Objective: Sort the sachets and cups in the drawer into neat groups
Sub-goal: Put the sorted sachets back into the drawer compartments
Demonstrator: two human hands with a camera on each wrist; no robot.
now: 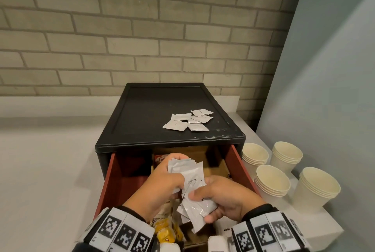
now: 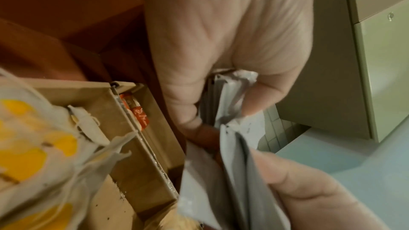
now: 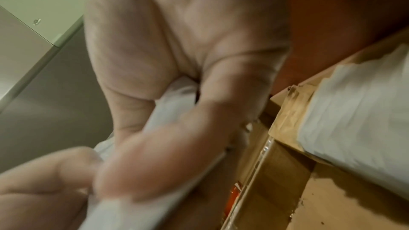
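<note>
Both hands hover over the open red drawer, each gripping white sachets. My left hand holds a bunch of white sachets fanned upward. My right hand pinches more white sachets just below and to the right; the two bunches touch. In the left wrist view the left fingers curl round the grey-white sachets. The right wrist view shows a blurred white sachet between thumb and fingers. Yellow tea-bag sachets lie at the drawer's near end. Several white sachets lie on the black cabinet top.
Stacks of cream paper cups stand on the white counter right of the cabinet. Cardboard dividers split the drawer; an orange packet sits in a far compartment. A brick wall rises behind, a grey panel to the right.
</note>
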